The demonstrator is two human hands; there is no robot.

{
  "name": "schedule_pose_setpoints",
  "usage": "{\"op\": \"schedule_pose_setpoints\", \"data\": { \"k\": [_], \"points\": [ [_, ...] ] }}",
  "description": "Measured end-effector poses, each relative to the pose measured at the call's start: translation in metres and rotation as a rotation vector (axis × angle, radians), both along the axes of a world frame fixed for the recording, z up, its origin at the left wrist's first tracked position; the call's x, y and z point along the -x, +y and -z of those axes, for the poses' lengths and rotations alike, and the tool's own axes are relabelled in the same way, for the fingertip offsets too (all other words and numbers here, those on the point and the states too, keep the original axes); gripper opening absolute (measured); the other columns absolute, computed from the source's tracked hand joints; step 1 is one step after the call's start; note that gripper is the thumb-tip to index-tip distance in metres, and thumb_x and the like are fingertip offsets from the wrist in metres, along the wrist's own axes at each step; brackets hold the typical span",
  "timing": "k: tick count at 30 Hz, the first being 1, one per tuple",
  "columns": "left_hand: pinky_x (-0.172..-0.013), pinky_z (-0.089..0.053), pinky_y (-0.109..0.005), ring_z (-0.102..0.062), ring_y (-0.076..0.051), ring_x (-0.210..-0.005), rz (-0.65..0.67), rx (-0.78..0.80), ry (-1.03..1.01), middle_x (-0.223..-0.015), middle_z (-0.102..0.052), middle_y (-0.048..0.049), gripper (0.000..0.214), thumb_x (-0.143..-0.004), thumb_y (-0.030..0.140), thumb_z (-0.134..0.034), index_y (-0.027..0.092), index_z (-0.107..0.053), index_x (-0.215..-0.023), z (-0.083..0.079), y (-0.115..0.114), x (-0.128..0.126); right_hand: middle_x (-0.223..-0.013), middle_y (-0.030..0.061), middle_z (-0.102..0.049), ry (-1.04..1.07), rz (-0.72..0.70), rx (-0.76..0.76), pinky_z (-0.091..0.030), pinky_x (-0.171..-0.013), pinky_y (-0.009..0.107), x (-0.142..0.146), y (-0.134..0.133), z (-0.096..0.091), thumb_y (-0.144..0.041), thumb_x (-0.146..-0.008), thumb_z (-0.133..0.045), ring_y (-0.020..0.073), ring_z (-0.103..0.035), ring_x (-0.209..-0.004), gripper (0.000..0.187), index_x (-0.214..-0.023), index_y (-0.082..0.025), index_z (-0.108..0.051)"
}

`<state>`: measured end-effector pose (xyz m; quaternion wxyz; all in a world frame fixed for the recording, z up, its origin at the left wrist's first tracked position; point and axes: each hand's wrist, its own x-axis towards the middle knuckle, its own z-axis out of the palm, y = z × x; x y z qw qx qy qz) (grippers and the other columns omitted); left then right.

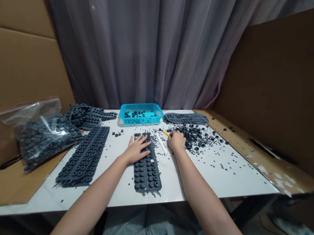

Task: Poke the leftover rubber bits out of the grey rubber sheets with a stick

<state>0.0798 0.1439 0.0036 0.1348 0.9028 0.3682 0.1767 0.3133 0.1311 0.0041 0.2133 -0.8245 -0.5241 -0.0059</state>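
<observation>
A dark grey rubber sheet [147, 176] with rows of round knobs lies lengthwise in front of me on the white table. My left hand [137, 149] rests flat on its upper part, fingers spread. Just right of the sheet, my right hand [176, 140] is closed around a thin yellow stick-like tool [165, 133], whose far end points up and left. A small dark piece is near that end; I cannot tell if they touch. Between the sheet and my right hand lies a slim white stick [161, 142]. A small white spot [152, 160] shows on the sheet.
Loose black pieces [194, 135] and scattered bits lie to the right. A blue basket [142, 119] holds some pieces. Stacked knobbed sheets [84, 157], a filled clear bag [45, 139] and a sheet heap [88, 115] are left. Another sheet [185, 118] lies back right. Cardboard walls flank the table.
</observation>
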Motion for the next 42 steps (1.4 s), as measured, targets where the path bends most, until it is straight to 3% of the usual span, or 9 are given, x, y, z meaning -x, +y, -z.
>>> {"op": "schedule_pose_setpoints", "data": {
  "k": [5,14,18,21,29,32,36,39,42],
  "points": [
    [-0.109,-0.002,-0.062,-0.019,-0.032,-0.141,-0.082,0.036,0.04,-0.152,-0.03,-0.0028,0.048,-0.088,0.052,-0.049,0.038,-0.048,-0.134,0.008,0.003,-0.001,-0.108,0.0183,-0.061,-0.013,-0.014,-0.006,-0.036,-0.081,0.042,-0.001,0.002,0.002,-0.014,-0.087,-0.043,0.0295,-0.053,-0.102,0.027,-0.101,-0.016,-0.066],
    [-0.105,0.001,-0.068,-0.003,-0.043,-0.141,-0.61,-0.015,0.045,-0.154,-0.018,-0.0163,0.06,-0.089,0.05,-0.042,0.019,-0.041,-0.14,0.013,0.021,0.022,-0.117,0.0159,-0.055,-0.038,-0.105,-0.064,-0.033,-0.083,0.04,-0.001,-0.004,0.0,-0.016,-0.084,-0.049,0.03,-0.043,-0.108,0.031,-0.113,-0.018,-0.061],
    [-0.107,0.002,-0.065,-0.011,-0.039,-0.141,-0.541,0.005,0.069,-0.152,-0.025,-0.0148,0.056,-0.09,0.055,-0.039,0.023,-0.05,-0.135,0.015,0.021,0.025,-0.11,0.0041,-0.059,-0.057,-0.413,-0.035,-0.034,-0.082,0.03,0.011,-0.002,-0.001,-0.008,-0.081,-0.05,0.0214,-0.047,-0.104,0.033,-0.101,-0.029,-0.067],
    [-0.107,0.003,-0.063,-0.017,-0.036,-0.141,-0.449,0.019,0.077,-0.15,-0.032,-0.0135,0.053,-0.09,0.053,-0.04,0.025,-0.052,-0.133,0.016,0.018,0.023,-0.103,0.0043,-0.059,-0.062,-0.508,-0.024,-0.034,-0.082,0.03,0.017,0.0,0.002,-0.009,-0.082,-0.049,0.0213,-0.047,-0.1,0.028,-0.088,-0.027,-0.069],
    [-0.106,0.008,-0.063,-0.024,-0.035,-0.139,-0.281,0.055,-0.016,-0.147,-0.038,-0.0104,0.058,-0.086,0.054,-0.05,0.03,-0.044,-0.139,0.015,0.017,0.026,-0.119,0.0067,-0.052,0.048,-0.497,-0.115,-0.034,-0.085,0.035,0.017,-0.004,0.006,-0.007,-0.076,-0.046,0.0252,-0.042,-0.103,0.023,-0.082,-0.022,-0.062],
    [-0.106,0.003,-0.065,-0.03,-0.037,-0.136,-0.227,0.083,-0.104,-0.142,-0.046,-0.0092,0.063,-0.085,0.045,-0.055,0.032,-0.035,-0.143,0.014,0.017,0.024,-0.108,0.0056,-0.055,0.163,-0.481,-0.205,-0.036,-0.083,0.033,0.015,-0.001,0.007,-0.011,-0.075,-0.045,0.0227,-0.044,-0.097,0.018,-0.084,-0.022,-0.055],
    [-0.112,-0.021,-0.049,-0.04,-0.029,-0.131,-0.153,0.123,-0.265,-0.143,-0.044,-0.0067,0.074,-0.082,0.026,-0.058,0.03,-0.025,-0.147,0.013,0.014,0.016,-0.082,0.0041,-0.05,0.372,-0.319,-0.4,-0.037,-0.079,0.032,0.01,0.005,0.006,-0.028,-0.084,-0.038,0.021,-0.045,-0.085,0.009,-0.081,-0.021,-0.043],
    [-0.099,-0.042,-0.033,-0.05,-0.022,-0.121,-0.177,0.155,-0.392,-0.149,-0.034,-0.0088,0.087,-0.079,0.017,-0.059,0.028,-0.01,-0.15,0.016,0.015,0.008,-0.073,0.0006,-0.046,0.569,-0.214,-0.522,-0.039,-0.069,0.028,0.004,0.01,0.002,-0.045,-0.087,-0.031,0.0177,-0.044,-0.072,0.026,-0.076,-0.023,-0.036],
    [-0.085,-0.05,-0.033,-0.058,-0.022,-0.106,-0.286,0.187,-0.478,-0.143,-0.038,-0.0171,0.095,-0.078,0.018,-0.062,0.021,0.0,-0.151,0.022,0.02,0.002,-0.063,-0.0017,-0.046,0.79,-0.213,-0.548,-0.038,-0.057,0.025,0.004,0.013,0.0,-0.058,-0.085,-0.026,0.0143,-0.044,-0.057,0.039,-0.071,-0.023,-0.037]
  ]
}}
